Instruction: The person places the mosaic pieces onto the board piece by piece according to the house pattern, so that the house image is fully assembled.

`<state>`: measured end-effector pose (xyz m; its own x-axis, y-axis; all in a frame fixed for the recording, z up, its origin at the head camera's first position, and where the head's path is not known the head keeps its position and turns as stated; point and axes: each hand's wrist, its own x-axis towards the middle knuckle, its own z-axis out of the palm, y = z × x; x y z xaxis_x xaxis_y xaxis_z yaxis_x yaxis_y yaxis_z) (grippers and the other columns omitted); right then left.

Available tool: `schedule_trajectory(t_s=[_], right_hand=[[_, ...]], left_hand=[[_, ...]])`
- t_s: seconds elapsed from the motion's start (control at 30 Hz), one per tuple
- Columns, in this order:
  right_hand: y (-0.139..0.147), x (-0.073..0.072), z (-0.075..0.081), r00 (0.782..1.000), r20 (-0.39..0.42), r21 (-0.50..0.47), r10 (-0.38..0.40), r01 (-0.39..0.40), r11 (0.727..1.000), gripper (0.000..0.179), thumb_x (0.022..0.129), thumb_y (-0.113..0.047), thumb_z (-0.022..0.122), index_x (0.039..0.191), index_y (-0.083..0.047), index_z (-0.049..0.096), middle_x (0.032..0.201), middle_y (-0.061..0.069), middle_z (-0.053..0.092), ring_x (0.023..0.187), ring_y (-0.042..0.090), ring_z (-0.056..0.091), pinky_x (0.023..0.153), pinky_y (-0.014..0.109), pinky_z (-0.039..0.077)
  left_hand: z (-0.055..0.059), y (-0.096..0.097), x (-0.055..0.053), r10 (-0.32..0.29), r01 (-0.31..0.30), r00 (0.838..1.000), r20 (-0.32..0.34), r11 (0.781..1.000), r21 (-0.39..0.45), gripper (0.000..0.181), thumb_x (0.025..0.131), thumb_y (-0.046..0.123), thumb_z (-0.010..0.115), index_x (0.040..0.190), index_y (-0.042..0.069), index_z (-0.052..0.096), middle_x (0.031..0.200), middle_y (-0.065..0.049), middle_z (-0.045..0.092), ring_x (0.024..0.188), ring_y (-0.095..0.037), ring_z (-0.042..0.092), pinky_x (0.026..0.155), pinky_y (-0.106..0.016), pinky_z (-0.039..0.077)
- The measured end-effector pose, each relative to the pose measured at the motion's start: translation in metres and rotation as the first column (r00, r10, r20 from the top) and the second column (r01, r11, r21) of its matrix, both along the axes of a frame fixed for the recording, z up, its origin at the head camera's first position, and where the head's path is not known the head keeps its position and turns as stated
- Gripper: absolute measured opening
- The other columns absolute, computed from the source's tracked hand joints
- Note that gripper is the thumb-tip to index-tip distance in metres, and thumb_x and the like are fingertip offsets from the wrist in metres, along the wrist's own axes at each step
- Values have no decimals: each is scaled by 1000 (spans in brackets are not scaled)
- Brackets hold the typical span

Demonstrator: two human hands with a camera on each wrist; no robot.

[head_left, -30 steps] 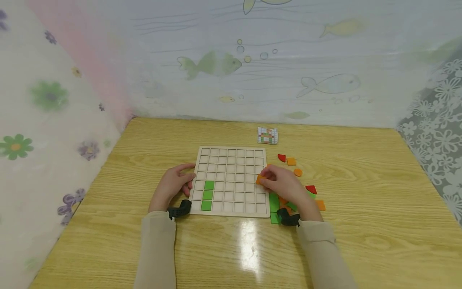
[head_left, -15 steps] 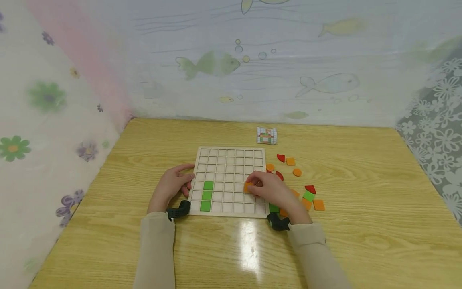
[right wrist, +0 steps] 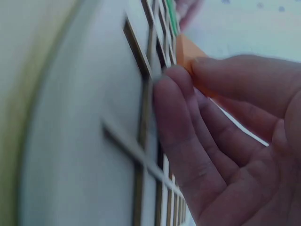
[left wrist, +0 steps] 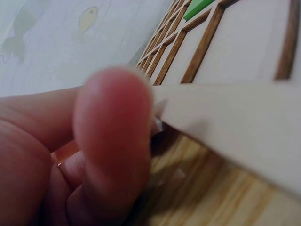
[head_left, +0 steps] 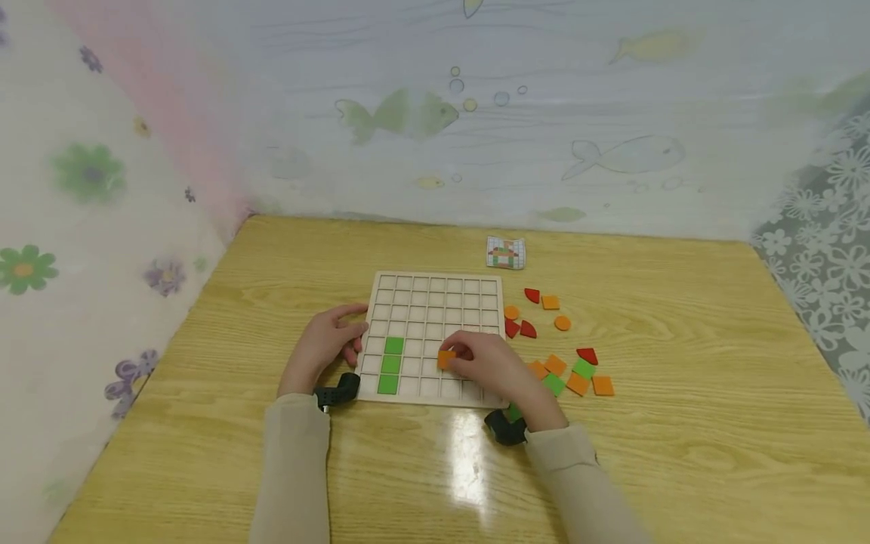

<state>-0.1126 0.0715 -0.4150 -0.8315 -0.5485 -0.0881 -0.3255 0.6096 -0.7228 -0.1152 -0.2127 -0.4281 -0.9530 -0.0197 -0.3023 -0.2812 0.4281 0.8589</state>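
Between the thumb and fingers of my right hand [head_left: 491, 366] is an orange square tile [head_left: 445, 360], pinched low over the wooden grid board [head_left: 430, 310]. The right wrist view has the tile [right wrist: 189, 51] at the fingertips, tilted above the cells. Three green square tiles [head_left: 390, 364] lie in a column in the board's lower left cells. My left hand [head_left: 322, 344] rests at the board's left side, thumb and index finger at the rim. In the left wrist view the thumb [left wrist: 115, 117] stands close beside the board's edge.
Loose tiles lie right of the board: orange squares [head_left: 603, 386], green squares [head_left: 583, 369], orange circles [head_left: 562, 323] and red quarter-round pieces [head_left: 532, 295]. Behind the board lies a small picture card [head_left: 506, 253] with a coloured grid. A patterned wall [head_left: 285, 189] borders the wooden table.
My right hand has moved left and slightly nearer over the board, carrying the orange tile from the right rim toward the middle cells. My left hand keeps its place.
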Motion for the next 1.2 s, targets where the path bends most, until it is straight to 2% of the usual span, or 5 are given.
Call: schedule_trajectory(t_s=[0.33, 0.57, 0.77, 0.93, 1.2], right_hand=[[-24, 10, 0, 999, -47, -25, 12, -13, 1000, 12, 86, -23, 59, 97, -21, 63, 83, -14, 58, 78, 4, 53, 72, 24, 43], [-33, 16, -1, 998, -64, -26, 7, -9, 1000, 10, 86, -23, 58, 94, -19, 63, 81, -13, 59, 75, 4, 53, 71, 24, 43], [-40, 21, -3, 993, -111, -34, -29, 25, 999, 7, 84, -22, 61, 90, -21, 65, 81, -13, 58, 73, 4, 51, 68, 22, 42], [-44, 24, -4, 988, -154, -41, -29, 23, 999, 10, 84, -19, 61, 92, -19, 67, 84, -12, 57, 73, 5, 49, 68, 22, 41], [-47, 28, -5, 992, -126, -47, -11, 5, 999, 11, 85, -17, 60, 93, -18, 67, 78, -12, 55, 70, 4, 50, 64, 21, 42]], left_hand=[[2, 0, -1, -2, 2, 1000, -9, 1000, -7, 41, 89, 27, 56, 128, 23, 48, 65, -12, 57, 48, -27, 57, 63, -33, 49], [1, 0, -1, 2, -2, 1000, 4, 1000, -26, 41, 89, 28, 56, 129, 24, 47, 66, -12, 58, 50, -27, 58, 67, -32, 48], [2, 1, 0, 7, -6, 1000, 14, 999, -38, 41, 88, 29, 56, 128, 25, 47, 66, -11, 59, 51, -27, 58, 71, -31, 46], [2, 2, -1, 7, -7, 1000, 14, 1000, -28, 41, 88, 28, 56, 128, 24, 48, 66, -12, 58, 51, -27, 58, 70, -32, 47], [2, 1, 0, 4, -4, 1000, 7, 1000, -22, 40, 88, 29, 56, 127, 24, 48, 66, -12, 58, 50, -28, 58, 69, -32, 48]])
